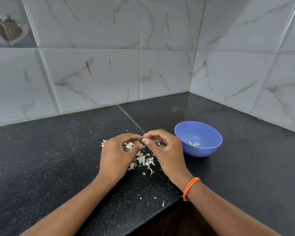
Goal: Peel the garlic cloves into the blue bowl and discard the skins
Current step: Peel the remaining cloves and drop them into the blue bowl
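Garlic clove [143, 140] was mostly hidden betw. fingertips of left hand [117, 155] and right hand [167, 150]; peel state n/a. Skins [144, 159] partly covered by both hands. Pieces in blue bowl [198, 139] too small to count. Jar [6, 27] cut off at top-left edge

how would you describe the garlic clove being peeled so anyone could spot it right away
On the black counter, left of the blue bowl, two hands meet above white skins. The clove is the pale lump pinched between their fingertips, off the counter.
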Tool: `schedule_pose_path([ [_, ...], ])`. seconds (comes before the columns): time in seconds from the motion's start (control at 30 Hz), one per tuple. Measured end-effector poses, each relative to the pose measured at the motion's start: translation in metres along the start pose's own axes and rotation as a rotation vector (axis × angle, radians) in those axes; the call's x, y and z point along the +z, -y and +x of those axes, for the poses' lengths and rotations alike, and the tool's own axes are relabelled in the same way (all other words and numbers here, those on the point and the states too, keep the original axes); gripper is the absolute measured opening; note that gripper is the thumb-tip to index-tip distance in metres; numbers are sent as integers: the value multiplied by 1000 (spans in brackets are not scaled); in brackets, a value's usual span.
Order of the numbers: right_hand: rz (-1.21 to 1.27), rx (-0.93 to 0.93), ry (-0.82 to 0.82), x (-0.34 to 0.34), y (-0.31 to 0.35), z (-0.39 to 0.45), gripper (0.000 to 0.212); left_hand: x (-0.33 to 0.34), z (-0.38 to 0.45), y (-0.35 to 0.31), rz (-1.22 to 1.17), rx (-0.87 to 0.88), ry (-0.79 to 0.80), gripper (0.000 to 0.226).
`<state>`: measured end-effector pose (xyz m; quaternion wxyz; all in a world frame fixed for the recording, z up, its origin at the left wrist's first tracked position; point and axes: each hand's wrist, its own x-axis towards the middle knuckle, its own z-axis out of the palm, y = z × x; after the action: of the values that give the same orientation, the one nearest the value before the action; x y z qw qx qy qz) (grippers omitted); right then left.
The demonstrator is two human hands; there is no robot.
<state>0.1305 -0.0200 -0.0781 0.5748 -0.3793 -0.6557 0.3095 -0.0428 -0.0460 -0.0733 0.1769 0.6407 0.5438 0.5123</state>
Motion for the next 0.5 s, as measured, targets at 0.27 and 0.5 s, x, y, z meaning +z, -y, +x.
schedule_pose_path([
  [0.27, -77, -30, 17, -1, 3, -1, 13, -1, -1, -1, -107, -7, -6, 6],
  [0.5, -72, -29, 36, 1, 4, -2, 23, 0, 0, 4, -122, 3, -13, 9],
])
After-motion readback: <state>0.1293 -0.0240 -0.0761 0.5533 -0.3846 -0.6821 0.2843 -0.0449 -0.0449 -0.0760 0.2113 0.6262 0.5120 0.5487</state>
